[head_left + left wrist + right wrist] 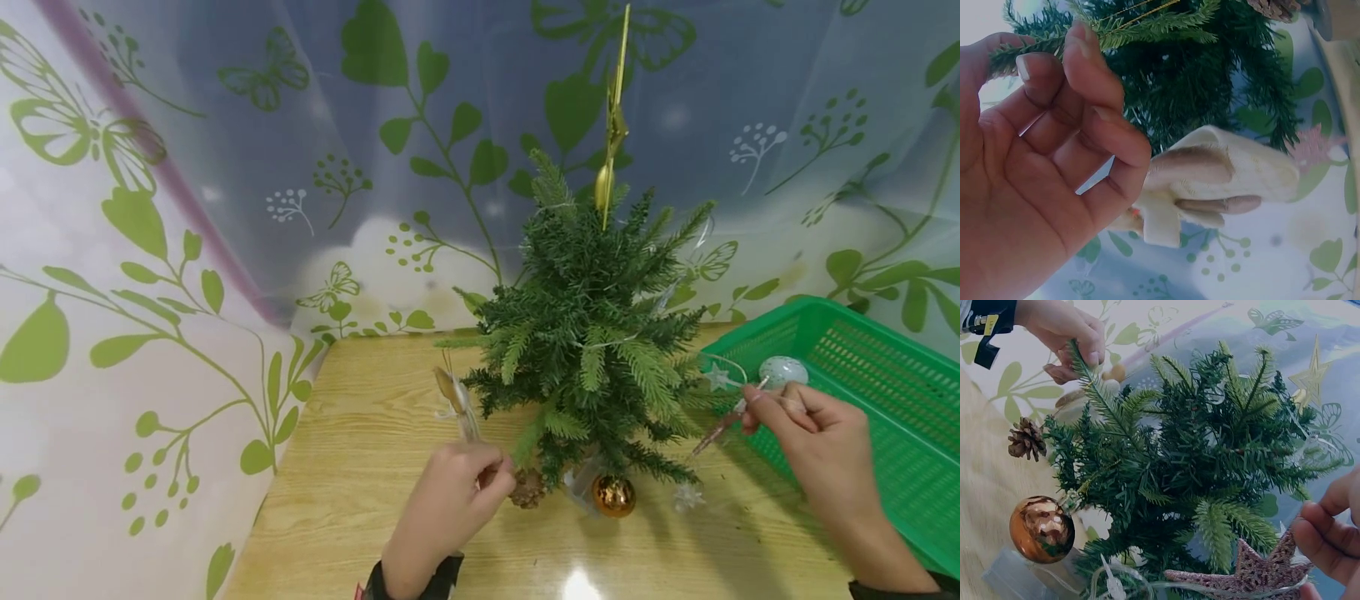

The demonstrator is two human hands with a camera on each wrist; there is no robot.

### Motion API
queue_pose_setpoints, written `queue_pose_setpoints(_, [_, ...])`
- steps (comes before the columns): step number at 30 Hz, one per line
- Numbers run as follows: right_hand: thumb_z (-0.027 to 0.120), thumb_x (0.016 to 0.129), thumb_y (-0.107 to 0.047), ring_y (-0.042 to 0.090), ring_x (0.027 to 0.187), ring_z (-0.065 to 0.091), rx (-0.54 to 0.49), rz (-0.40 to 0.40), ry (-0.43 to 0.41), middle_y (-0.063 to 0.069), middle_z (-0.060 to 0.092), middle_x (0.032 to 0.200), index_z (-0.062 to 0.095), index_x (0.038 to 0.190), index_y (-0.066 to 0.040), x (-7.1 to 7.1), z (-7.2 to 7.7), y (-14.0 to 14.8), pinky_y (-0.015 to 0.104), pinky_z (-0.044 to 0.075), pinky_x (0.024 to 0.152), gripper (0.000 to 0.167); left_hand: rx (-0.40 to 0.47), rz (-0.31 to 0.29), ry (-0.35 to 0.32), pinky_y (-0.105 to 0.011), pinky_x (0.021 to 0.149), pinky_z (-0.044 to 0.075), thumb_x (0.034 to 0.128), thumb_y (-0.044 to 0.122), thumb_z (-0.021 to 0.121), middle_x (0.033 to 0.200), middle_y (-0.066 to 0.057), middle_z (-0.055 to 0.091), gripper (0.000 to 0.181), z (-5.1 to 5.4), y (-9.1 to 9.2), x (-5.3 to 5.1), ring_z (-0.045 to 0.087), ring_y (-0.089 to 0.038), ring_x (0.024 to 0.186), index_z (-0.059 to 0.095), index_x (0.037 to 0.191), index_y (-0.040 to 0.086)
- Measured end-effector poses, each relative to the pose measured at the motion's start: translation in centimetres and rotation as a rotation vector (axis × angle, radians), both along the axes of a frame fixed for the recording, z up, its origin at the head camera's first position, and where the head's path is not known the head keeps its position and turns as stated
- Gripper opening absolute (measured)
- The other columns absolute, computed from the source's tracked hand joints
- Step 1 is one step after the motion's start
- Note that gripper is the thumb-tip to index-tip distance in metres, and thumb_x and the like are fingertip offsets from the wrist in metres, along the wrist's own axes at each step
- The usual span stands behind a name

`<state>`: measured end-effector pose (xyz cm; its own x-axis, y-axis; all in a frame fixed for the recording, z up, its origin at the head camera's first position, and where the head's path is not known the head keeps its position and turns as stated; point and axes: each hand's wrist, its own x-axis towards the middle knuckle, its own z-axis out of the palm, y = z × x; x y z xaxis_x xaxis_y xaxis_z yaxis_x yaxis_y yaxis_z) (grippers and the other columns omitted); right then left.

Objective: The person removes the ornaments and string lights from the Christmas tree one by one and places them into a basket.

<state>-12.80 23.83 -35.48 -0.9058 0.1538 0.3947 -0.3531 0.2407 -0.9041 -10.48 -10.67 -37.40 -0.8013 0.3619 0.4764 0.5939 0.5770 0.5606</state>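
Observation:
A small green tree (592, 333) (1179, 94) (1179, 444) stands on the wooden table. My left hand (450, 496) (1041, 150) (1069, 334) pinches the tip of a low branch on its left side. Beside that hand hangs a cream-and-brown ornament (453, 396) (1229, 165). At the tree's right, my right hand (825, 442) (1335, 531) holds a pink glittery star (716, 435) (1266, 569) by one point; a thin light string (1229, 586) runs across the star. In the left wrist view the pink star (1316, 147) is partly behind branches.
A green basket (817, 312) on the right holds a speckled egg-like ornament (783, 371). Low on the tree hang a pinecone (528, 490) (1027, 439) and a shiny copper ball (613, 496) (1042, 530). A gold star (617, 125) (1313, 372) tops it.

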Motion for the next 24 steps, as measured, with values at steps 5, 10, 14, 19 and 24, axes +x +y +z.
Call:
queue_pose_setpoints(5, [0.062, 0.092, 0.001, 0.015, 0.070, 0.065, -0.104, 0.103, 0.027, 0.008, 0.068, 0.071, 0.018, 0.066, -0.004, -0.1, -0.4, 0.7, 0.016, 0.052, 0.073, 0.052, -0.018, -0.055, -0.032, -0.014, 0.049, 0.024, 0.0834, -0.001, 0.053, 0.056, 0.013, 0.028, 0.035, 0.0, 0.5, 0.1, 0.023, 0.003, 0.050, 0.037, 0.058, 0.018])
queue_pose_setpoints(10, [0.060, 0.093, 0.003, 0.014, 0.070, 0.065, -0.137, 0.145, 0.038, 0.009, 0.069, 0.072, 0.016, 0.067, -0.003, -0.2, -0.9, 1.1, 0.016, 0.051, 0.075, 0.051, -0.063, -0.084, -0.054, -0.013, 0.050, 0.027, 0.0835, 0.002, 0.055, 0.058, 0.013, 0.037, 0.029, -0.1, 1.0, 0.2, 0.030, 0.003, 0.051, 0.046, 0.061, 0.018])
queue_pose_setpoints(14, [0.060, 0.093, 0.002, 0.014, 0.074, 0.066, -0.133, 0.149, 0.008, 0.009, 0.069, 0.073, 0.017, 0.067, -0.002, -0.3, -1.1, 1.2, 0.017, 0.051, 0.079, 0.050, -0.063, -0.094, -0.071, -0.012, 0.050, 0.027, 0.0838, 0.002, 0.054, 0.058, 0.012, 0.037, 0.028, -0.2, 1.4, 0.3, 0.030, 0.002, 0.051, 0.047, 0.062, 0.017])
queue_pose_setpoints(19, [0.062, 0.093, -0.002, 0.014, 0.074, 0.065, 0.003, 0.086, -0.066, 0.006, 0.070, 0.076, 0.017, 0.068, -0.003, 0.1, -1.2, 1.4, 0.018, 0.052, 0.073, 0.051, -0.060, -0.126, -0.111, -0.012, 0.050, 0.023, 0.0863, 0.002, 0.052, 0.057, 0.011, 0.033, 0.031, -0.4, 2.0, 0.3, 0.026, 0.002, 0.049, 0.044, 0.060, 0.017])
queue_pose_setpoints(24, [0.063, 0.092, -0.003, 0.012, 0.077, 0.066, 0.099, 0.073, -0.098, 0.004, 0.069, 0.078, 0.016, 0.069, -0.003, 0.4, -1.1, 1.4, 0.020, 0.053, 0.070, 0.053, -0.090, -0.153, -0.166, -0.010, 0.047, 0.023, 0.0886, 0.005, 0.053, 0.057, 0.011, 0.033, 0.031, -0.4, 2.7, 0.5, 0.025, 0.003, 0.048, 0.045, 0.062, 0.017])
